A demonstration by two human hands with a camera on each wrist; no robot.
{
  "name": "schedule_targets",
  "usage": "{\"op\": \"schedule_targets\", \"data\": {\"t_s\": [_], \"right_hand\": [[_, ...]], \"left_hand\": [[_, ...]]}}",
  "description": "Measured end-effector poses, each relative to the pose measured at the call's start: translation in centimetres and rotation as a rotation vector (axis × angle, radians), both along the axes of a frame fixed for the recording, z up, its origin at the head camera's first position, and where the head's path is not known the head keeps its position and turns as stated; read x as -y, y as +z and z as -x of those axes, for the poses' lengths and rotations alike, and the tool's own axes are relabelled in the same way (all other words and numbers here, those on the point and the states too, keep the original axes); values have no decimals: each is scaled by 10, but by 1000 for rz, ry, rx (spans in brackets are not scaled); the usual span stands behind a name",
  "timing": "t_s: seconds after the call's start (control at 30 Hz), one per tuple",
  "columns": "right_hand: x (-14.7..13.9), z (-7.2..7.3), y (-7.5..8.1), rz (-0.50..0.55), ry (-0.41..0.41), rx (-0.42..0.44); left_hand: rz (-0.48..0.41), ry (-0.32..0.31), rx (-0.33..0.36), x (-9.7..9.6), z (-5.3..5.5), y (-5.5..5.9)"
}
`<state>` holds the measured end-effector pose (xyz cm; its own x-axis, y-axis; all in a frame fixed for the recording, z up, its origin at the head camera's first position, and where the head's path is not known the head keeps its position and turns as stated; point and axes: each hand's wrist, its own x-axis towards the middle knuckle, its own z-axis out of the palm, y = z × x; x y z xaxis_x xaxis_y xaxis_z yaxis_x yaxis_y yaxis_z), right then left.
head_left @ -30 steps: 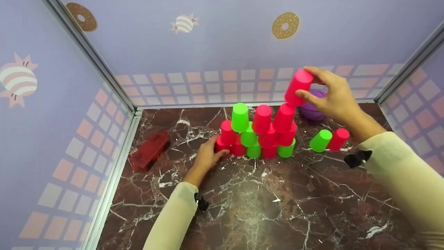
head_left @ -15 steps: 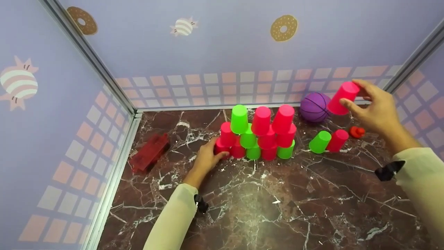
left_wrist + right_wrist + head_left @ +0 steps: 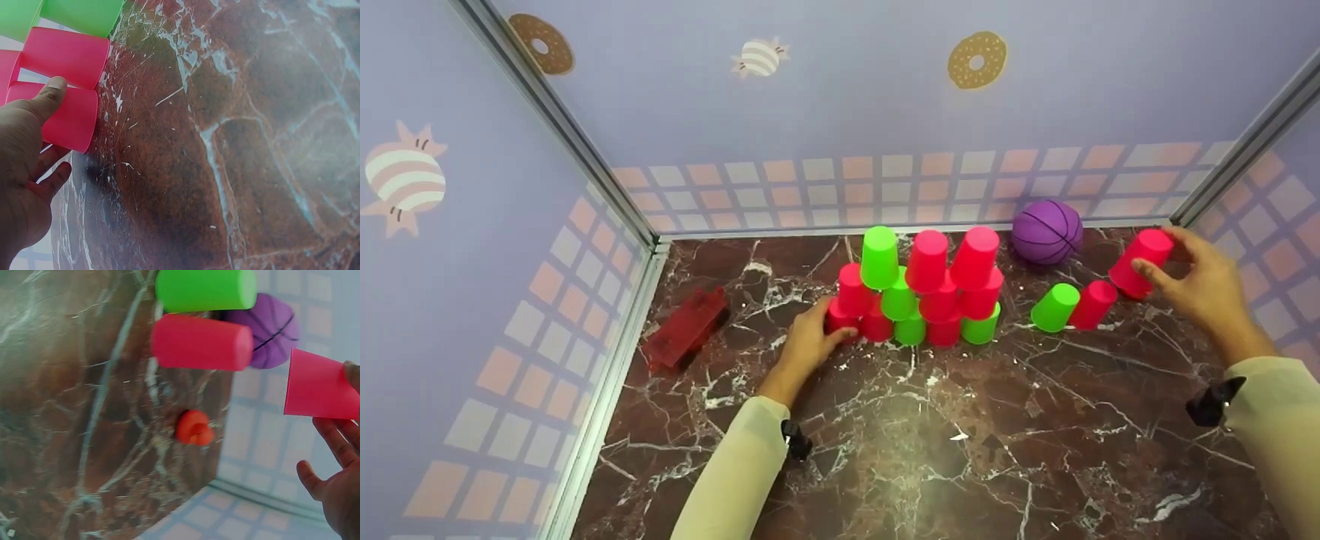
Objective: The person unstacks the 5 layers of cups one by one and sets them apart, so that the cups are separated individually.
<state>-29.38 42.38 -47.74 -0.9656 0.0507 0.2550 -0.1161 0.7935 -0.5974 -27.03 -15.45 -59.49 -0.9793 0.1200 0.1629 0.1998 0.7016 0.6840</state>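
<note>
A pyramid of upside-down pink and green plastic cups [image 3: 940,296] stands in three tiers, with one green and two pink cups on top. My left hand [image 3: 808,339] holds the pink cup [image 3: 73,118] at the left end of the bottom row, thumb on its near side. Over on the right, my right hand [image 3: 1204,289] grips another pink cup [image 3: 1141,262] between thumb and fingers, raised off the table in the right wrist view. Left of that cup, a green cup [image 3: 1055,307] and a pink cup [image 3: 1093,306] stand side by side.
A purple ball [image 3: 1047,232] sits against the back wall. A small orange-red rounded toy [image 3: 194,427] lies near the right corner, mostly hidden by the held cup in the head view. At the left lies a red translucent block-like object [image 3: 686,328]. Patterned walls enclose the marbled table [image 3: 915,465].
My right hand has carried the pink cup from above the pyramid to the right, then lower, over the orange-red toy. The left hand stays at its cup.
</note>
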Motion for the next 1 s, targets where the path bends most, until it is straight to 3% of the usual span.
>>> {"op": "schedule_targets", "data": {"t_s": [0.33, 0.53, 0.63, 0.67, 0.77, 0.87, 0.9, 1.0], "right_hand": [[-13, -12, -44, -2, -98, -37], [-12, -14, -67, -25, -94, 52], [-14, -16, -75, -25, -77, 99], [-15, -17, -77, -22, -71, 111], [-17, -17, -82, -24, -58, 134], [-17, -16, -86, -25, -44, 141], [-17, -15, -87, -26, -39, 146], [-17, -13, -88, -24, -26, 166]], "left_hand": [[7, 4, 13, -1, 2, 1], [6, 14, 15, 0, -2, 0], [5, 12, -7, 0, -3, 0], [1, 2, -31, 4, 2, -10], [4, 1, -51, 4, 2, -11], [1, 1, -41, 4, 2, -11], [4, 12, -18, 0, -2, -2], [3, 19, 1, 0, -1, -1]]}}
